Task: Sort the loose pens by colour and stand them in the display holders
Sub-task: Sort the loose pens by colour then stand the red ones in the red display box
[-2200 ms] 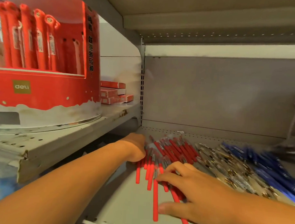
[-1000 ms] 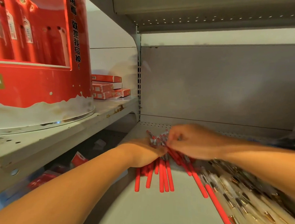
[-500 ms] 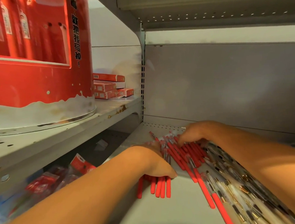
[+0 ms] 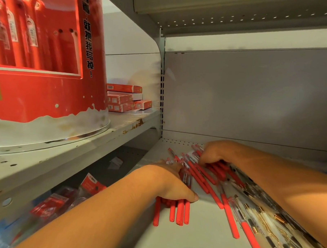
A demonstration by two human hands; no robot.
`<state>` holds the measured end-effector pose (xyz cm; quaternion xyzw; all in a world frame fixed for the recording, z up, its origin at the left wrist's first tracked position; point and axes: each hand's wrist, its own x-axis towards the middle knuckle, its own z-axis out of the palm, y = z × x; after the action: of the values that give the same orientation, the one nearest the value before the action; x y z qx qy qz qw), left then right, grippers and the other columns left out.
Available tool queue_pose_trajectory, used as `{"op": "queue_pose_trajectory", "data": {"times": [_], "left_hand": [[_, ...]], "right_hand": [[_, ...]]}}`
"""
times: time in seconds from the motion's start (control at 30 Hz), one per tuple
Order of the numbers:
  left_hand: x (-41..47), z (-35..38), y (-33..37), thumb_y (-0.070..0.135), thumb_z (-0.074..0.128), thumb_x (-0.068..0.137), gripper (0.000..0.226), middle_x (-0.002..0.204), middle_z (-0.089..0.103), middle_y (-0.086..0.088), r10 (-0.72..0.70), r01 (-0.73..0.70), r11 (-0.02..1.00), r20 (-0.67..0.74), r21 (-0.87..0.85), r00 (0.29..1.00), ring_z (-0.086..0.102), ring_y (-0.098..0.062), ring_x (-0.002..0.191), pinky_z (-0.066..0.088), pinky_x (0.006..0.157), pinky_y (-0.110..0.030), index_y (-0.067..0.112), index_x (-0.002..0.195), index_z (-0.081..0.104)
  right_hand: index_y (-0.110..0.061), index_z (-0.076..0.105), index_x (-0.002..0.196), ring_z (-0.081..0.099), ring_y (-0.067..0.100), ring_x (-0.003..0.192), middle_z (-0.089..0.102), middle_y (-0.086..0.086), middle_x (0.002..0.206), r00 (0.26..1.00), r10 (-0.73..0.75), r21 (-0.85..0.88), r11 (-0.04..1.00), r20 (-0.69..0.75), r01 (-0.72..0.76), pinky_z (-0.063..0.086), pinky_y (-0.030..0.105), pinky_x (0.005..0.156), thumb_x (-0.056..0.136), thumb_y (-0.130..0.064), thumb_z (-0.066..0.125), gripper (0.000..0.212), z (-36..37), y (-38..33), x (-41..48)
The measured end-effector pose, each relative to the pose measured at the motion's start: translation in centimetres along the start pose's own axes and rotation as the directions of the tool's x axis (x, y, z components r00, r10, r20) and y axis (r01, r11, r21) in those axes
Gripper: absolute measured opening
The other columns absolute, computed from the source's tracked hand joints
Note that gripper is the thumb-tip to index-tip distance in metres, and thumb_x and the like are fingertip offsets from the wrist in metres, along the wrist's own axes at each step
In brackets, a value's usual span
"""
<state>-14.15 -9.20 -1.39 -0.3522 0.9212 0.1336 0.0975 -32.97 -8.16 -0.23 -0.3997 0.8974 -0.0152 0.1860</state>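
Observation:
Loose red pens point(image 4: 203, 177) lie fanned on the grey shelf point(image 4: 197, 237). My left hand point(image 4: 172, 184) grips a bundle of red pens point(image 4: 179, 211), whose ends stick out below its fingers. Farther back, my right hand point(image 4: 213, 153) is curled over the tops of the loose red pens, fingers among them. White and gold pens point(image 4: 270, 226) lie to the right, partly under my right forearm. A round red display holder point(image 4: 44, 77) with red pens standing in it sits on the upper left shelf.
Small red boxes point(image 4: 125, 98) are stacked behind the display holder on the left shelf point(image 4: 68, 147). Red packets point(image 4: 62, 200) lie on a lower level beneath it. A grey back panel point(image 4: 254, 94) closes the shelf, and another shelf hangs overhead.
My right hand went from the near pens to the back of the red pile. My left hand stayed on its bundle and shifted slightly toward me.

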Motion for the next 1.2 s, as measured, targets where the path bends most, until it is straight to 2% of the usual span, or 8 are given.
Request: {"op": "queue_pose_trajectory", "data": {"times": [0.1,0.3,0.47,0.6,0.7,0.8,1.03,1.2], "left_hand": [[0.3,0.1,-0.3,0.072,0.059,0.079,0.09,0.129,0.051,-0.001,0.003,-0.002,0.999,-0.025,0.051,1.0,0.045,-0.018,0.083,0.037,0.07,-0.027,0.036,0.152,0.021],[0.3,0.1,-0.2,0.066,0.055,0.087,0.083,0.145,0.048,-0.002,0.064,-0.064,0.998,0.0,0.017,0.998,0.05,-0.01,0.077,0.039,0.063,-0.02,0.042,0.154,0.011],[0.2,0.0,-0.2,0.058,0.054,0.092,0.034,0.084,0.049,0.008,0.048,-0.048,0.999,0.061,-0.003,0.997,0.039,-0.006,0.058,0.036,0.052,-0.02,0.038,0.118,0.046],[0.1,-0.2,-0.5,0.046,0.05,0.098,0.047,0.084,0.061,0.0,0.093,-0.086,0.995,0.145,-0.056,0.985,0.052,-0.005,0.056,0.044,0.039,-0.011,0.018,0.135,0.056],[-0.2,-0.2,-0.5,0.043,0.045,0.101,0.043,0.068,0.071,0.0,0.119,-0.095,0.988,0.207,-0.123,0.971,0.06,-0.005,0.041,0.058,0.057,-0.02,0.008,0.117,0.064],[-0.8,-0.4,-0.2,0.042,0.042,0.103,0.048,0.074,0.059,0.0,0.112,-0.086,0.987,0.194,-0.138,0.975,0.057,-0.001,0.036,0.048,0.036,-0.016,0.005,0.131,0.053],[-0.2,0.0,-0.3,0.035,0.026,0.107,0.037,0.084,0.052,0.002,0.159,-0.159,0.969,-0.018,-0.187,0.987,0.051,-0.012,0.062,0.035,0.029,-0.012,0.021,0.129,0.052],[0.0,0.4,-0.3,0.059,0.029,0.101,0.052,0.125,0.062,-0.003,0.157,-0.176,0.966,-0.111,-0.189,0.981,0.059,-0.025,0.108,0.05,0.085,-0.032,0.026,0.131,0.056]], "right_hand": [[-0.006,0.066,0.103,0.072,0.024,0.079,0.074,0.013,0.098,0.999,0.0,0.042,0.999,-0.036,0.002,0.06,0.034,0.077,0.09,-0.016,0.061,0.018,0.0,0.3,0.5],[-0.007,0.065,0.102,0.069,0.023,0.075,0.07,0.011,0.093,0.997,-0.022,0.122,0.992,-0.08,0.032,0.059,0.034,0.073,0.093,-0.021,0.062,0.017,-0.2,1.7,0.2],[-0.009,0.059,0.087,0.059,0.018,0.056,0.061,0.007,0.074,0.993,-0.046,0.214,0.974,-0.111,0.069,0.05,0.026,0.05,0.096,-0.02,0.056,0.014,-1.2,2.4,-2.7],[-0.009,0.055,0.083,0.051,0.018,0.051,0.053,0.006,0.064,0.996,-0.084,0.369,0.927,0.026,0.069,0.047,0.024,0.046,0.094,-0.013,0.053,0.012,0.0,1.9,-6.6],[-0.005,0.052,0.069,0.045,0.019,0.043,0.048,0.008,0.051,0.982,-0.163,0.469,0.878,0.097,0.099,0.042,0.023,0.041,0.088,-0.001,0.048,0.02,2.4,1.1,-9.7],[0.002,0.061,0.081,0.055,0.029,0.059,0.058,0.02,0.069,0.974,-0.221,0.477,0.862,0.052,0.17,0.048,0.032,0.056,0.084,0.005,0.049,0.013,4.0,0.5,-11.5],[-0.011,0.056,0.122,0.068,0.019,0.096,0.068,0.011,0.114,0.947,-0.307,0.533,0.819,0.097,0.211,0.055,0.031,0.089,0.1,-0.016,0.048,0.025,4.5,-0.5,-13.7],[-0.039,0.055,0.11,0.067,0.016,0.098,0.069,-0.003,0.107,0.921,-0.35,0.215,0.899,-0.173,0.382,0.056,0.037,0.088,0.08,-0.036,0.068,0.033,3.8,1.5,-16.1]]}}
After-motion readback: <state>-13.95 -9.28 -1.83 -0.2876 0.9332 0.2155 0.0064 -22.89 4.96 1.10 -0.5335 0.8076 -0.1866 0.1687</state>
